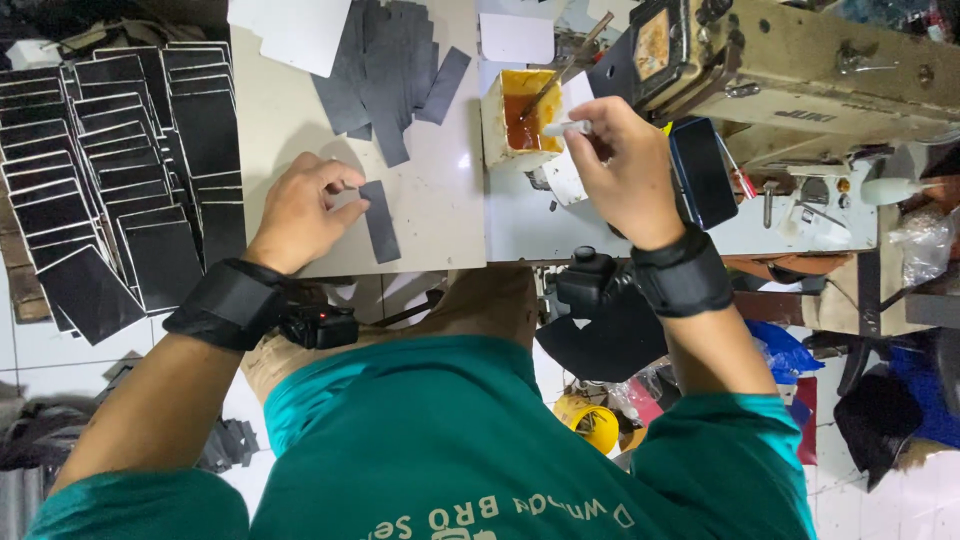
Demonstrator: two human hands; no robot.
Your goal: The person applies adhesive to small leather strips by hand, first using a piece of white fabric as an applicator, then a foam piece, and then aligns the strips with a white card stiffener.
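My left hand (pixel 305 210) presses its fingertips on the top end of a dark grey strip (pixel 380 221) lying on the pale work table (pixel 440 200). My right hand (pixel 622 168) grips a white brush handle (pixel 566 128) whose tip dips into a small square tub of orange-brown glue (pixel 521 122). Both wrists wear black bands, each with a small black device attached. A pile of similar dark strips (pixel 385 70) lies further back on the table.
Rows of black rectangular pieces (pixel 110 170) are laid out on the floor at left. An old beige sewing machine (pixel 800 70) stands at right, with a dark phone (pixel 703 172) beside my right hand. White cards (pixel 300 35) lie at the table's far edge.
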